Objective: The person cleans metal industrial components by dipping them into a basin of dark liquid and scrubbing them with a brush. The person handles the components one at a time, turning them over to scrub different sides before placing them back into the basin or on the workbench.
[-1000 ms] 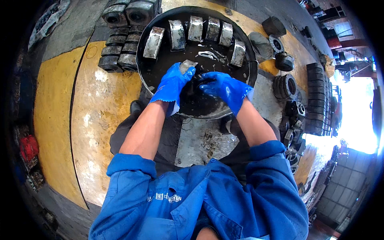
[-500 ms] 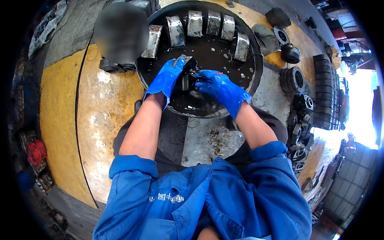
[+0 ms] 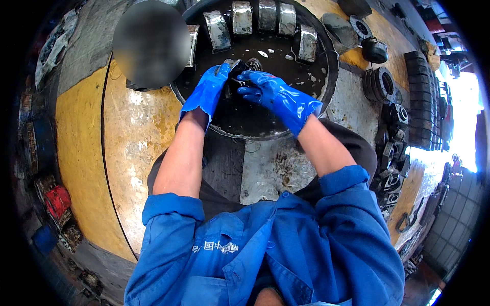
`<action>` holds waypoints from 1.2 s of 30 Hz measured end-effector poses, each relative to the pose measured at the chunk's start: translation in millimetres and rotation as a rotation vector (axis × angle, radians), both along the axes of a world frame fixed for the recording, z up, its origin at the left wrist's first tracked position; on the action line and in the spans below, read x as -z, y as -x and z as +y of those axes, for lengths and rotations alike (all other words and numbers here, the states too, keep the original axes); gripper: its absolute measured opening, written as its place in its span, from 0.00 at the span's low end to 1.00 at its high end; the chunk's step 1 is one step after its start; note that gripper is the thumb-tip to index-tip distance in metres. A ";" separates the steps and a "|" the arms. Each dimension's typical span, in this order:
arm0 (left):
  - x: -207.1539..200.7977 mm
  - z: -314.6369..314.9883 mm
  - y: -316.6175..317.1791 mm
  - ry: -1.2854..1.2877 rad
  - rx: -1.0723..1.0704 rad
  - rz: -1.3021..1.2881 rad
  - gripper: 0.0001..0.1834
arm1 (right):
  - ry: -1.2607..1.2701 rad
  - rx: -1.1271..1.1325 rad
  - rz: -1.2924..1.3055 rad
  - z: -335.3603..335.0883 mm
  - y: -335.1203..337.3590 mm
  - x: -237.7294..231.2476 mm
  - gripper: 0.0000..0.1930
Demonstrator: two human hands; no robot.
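Holding a dark metal block (image 3: 236,66) above a round tub (image 3: 333,66).
Gripped at its left side by the left hand (image 3: 212,84), over the dark liquid (image 3: 255,115) in the tub. Placed close by on the other side, the right hand (image 3: 265,91), half bent; cannot tell if closed on anything. Best to hold tight, with blue gloves (image 3: 292,98) so slick and likely to slip. Stay low so as not to splash. Turn the block bit by bit to reach all sides. Mind the other metal blocks (image 3: 242,18), set in a curve at the tub's far side; don't bump them.
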State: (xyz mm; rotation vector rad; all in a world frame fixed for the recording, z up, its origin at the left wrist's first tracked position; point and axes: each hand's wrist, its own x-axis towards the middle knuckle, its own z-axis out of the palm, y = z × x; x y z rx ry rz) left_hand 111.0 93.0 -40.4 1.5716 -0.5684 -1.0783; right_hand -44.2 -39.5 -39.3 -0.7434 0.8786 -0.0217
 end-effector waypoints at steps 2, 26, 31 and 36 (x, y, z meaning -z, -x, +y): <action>9.9 -2.4 -3.0 0.050 0.012 0.066 0.31 | 0.166 -0.284 -0.015 -6.0 -2.0 -8.7 0.20; 29.9 -23.0 40.8 -0.198 -0.066 -0.212 0.53 | 1.315 -0.754 0.105 -2.4 63.2 -56.9 0.12; 1.3 -28.0 73.2 -0.242 -0.017 -0.414 0.54 | 1.070 -0.460 0.207 -27.2 94.1 -56.3 0.13; 2.4 -34.2 91.3 -0.269 -0.007 -0.478 0.52 | 1.037 -0.375 0.279 -44.2 108.3 -46.7 0.13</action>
